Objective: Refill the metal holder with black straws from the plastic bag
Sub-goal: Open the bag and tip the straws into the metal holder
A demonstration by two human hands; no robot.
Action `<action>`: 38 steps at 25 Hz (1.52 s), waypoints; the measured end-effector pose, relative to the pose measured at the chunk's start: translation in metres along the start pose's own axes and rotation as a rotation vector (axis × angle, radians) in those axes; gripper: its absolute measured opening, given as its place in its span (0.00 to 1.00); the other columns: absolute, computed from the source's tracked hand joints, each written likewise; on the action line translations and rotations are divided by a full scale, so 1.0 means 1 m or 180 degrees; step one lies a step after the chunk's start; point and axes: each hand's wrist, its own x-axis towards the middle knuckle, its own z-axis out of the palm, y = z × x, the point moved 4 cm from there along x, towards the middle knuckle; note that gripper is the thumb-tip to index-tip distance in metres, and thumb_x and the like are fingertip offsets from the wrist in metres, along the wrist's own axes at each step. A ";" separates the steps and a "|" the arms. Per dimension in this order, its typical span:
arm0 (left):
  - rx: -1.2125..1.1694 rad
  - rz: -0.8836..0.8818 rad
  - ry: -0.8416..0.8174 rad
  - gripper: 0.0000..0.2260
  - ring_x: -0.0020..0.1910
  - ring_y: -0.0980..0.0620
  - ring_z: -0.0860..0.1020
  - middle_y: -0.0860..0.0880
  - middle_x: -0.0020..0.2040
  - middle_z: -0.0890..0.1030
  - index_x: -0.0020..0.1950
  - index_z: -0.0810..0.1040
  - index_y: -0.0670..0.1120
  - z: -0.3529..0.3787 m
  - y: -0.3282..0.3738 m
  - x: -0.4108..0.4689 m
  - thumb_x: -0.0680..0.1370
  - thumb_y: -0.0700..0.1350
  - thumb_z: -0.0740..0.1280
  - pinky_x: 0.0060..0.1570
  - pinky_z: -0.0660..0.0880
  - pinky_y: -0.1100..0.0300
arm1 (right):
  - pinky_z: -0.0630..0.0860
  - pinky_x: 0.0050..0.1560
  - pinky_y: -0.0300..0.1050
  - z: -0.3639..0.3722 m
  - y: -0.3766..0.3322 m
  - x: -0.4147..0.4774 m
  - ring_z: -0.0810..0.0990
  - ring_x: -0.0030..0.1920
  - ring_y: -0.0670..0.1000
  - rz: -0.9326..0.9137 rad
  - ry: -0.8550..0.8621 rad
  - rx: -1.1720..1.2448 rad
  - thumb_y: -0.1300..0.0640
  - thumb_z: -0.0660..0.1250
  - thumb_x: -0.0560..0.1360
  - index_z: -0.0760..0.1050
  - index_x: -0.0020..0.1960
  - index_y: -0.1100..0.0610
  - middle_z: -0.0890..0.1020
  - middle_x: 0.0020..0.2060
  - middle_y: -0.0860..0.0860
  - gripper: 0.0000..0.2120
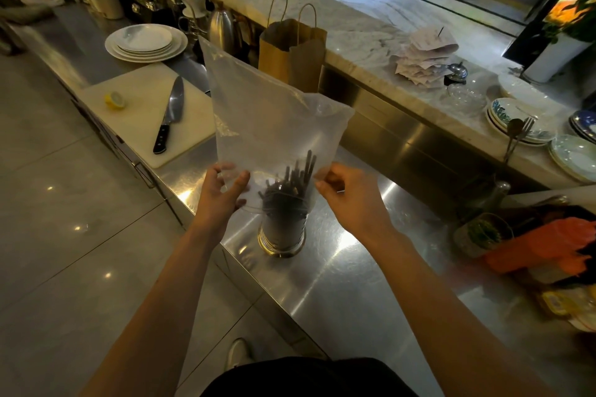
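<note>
A clear plastic bag stands upside down over the round metal holder on the steel counter. Its open mouth drapes over the holder's rim. Black straws stick up out of the holder inside the bag. My left hand pinches the bag's lower left edge between thumb and fingers. My right hand pinches the lower right edge. Both hands sit just above the holder, one on each side.
A white cutting board with a knife and a lemon piece lies to the left. Stacked plates, a kettle and a brown paper bag stand behind. Dishes and orange packaging sit at the right.
</note>
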 end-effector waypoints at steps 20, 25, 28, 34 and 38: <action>-0.0019 0.0054 0.0019 0.16 0.48 0.49 0.81 0.45 0.56 0.78 0.62 0.71 0.47 0.009 0.009 -0.002 0.77 0.46 0.70 0.42 0.76 0.57 | 0.77 0.46 0.32 -0.008 0.000 -0.006 0.82 0.42 0.45 -0.0171 0.0536 0.0177 0.56 0.67 0.78 0.80 0.48 0.55 0.84 0.41 0.48 0.04; 0.0043 0.0019 -0.0087 0.16 0.50 0.46 0.80 0.43 0.57 0.78 0.61 0.72 0.50 0.014 0.007 -0.002 0.75 0.48 0.71 0.45 0.76 0.54 | 0.75 0.45 0.28 -0.014 0.012 -0.008 0.81 0.42 0.43 -0.0121 0.0519 0.0275 0.58 0.68 0.77 0.80 0.47 0.55 0.82 0.39 0.45 0.03; 0.0144 0.0082 -0.0146 0.18 0.48 0.47 0.81 0.41 0.59 0.77 0.62 0.72 0.49 0.016 0.011 -0.001 0.75 0.48 0.71 0.45 0.77 0.55 | 0.73 0.45 0.24 -0.018 0.018 -0.010 0.80 0.43 0.37 -0.0089 0.0597 0.0387 0.58 0.68 0.77 0.80 0.46 0.55 0.80 0.37 0.39 0.02; 0.0426 0.0346 -0.0195 0.17 0.48 0.50 0.82 0.43 0.59 0.77 0.64 0.71 0.47 0.028 0.025 -0.004 0.78 0.42 0.69 0.40 0.79 0.63 | 0.80 0.47 0.38 -0.020 0.038 -0.016 0.82 0.44 0.42 0.0074 0.0722 0.0681 0.57 0.68 0.77 0.78 0.46 0.49 0.82 0.39 0.39 0.03; 0.0552 0.0387 -0.0172 0.17 0.49 0.50 0.83 0.45 0.61 0.77 0.65 0.70 0.46 0.035 0.032 -0.007 0.78 0.43 0.69 0.43 0.80 0.59 | 0.81 0.44 0.39 -0.022 0.045 -0.022 0.83 0.45 0.47 0.0207 0.0776 0.0963 0.57 0.68 0.77 0.76 0.45 0.42 0.83 0.40 0.42 0.09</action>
